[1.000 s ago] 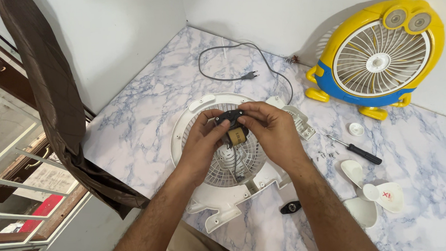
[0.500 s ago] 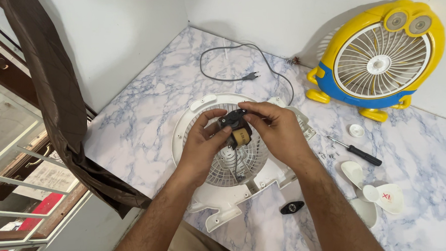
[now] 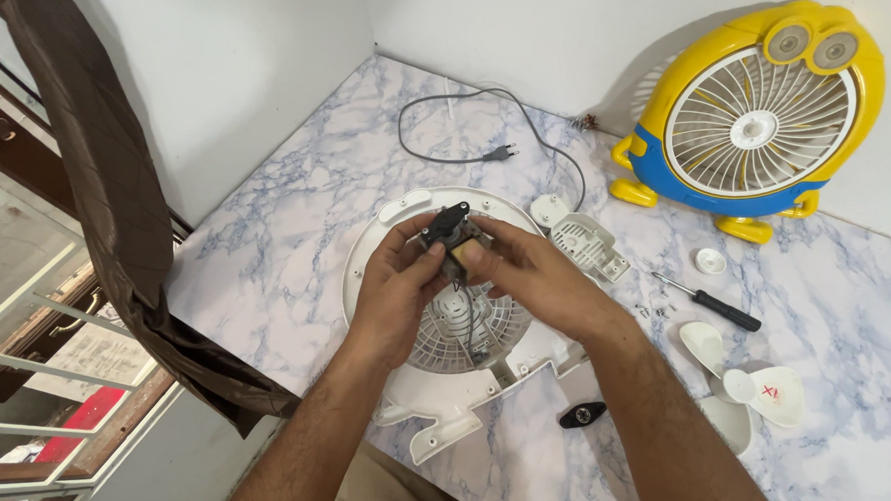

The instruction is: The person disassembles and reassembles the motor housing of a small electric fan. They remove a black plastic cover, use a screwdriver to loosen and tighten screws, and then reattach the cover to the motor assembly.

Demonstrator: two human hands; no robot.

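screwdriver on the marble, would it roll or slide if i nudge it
The screwdriver would probably roll: its handle looks round and the marble tabletop seems smooth and flat. It looks stiff and light, so it may also slide.

One head-worn view looks steeply down, close over the marble counter (image 3: 265, 248), facing the wall corner.

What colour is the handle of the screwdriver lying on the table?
The screwdriver has a black handle, seen in the head view.
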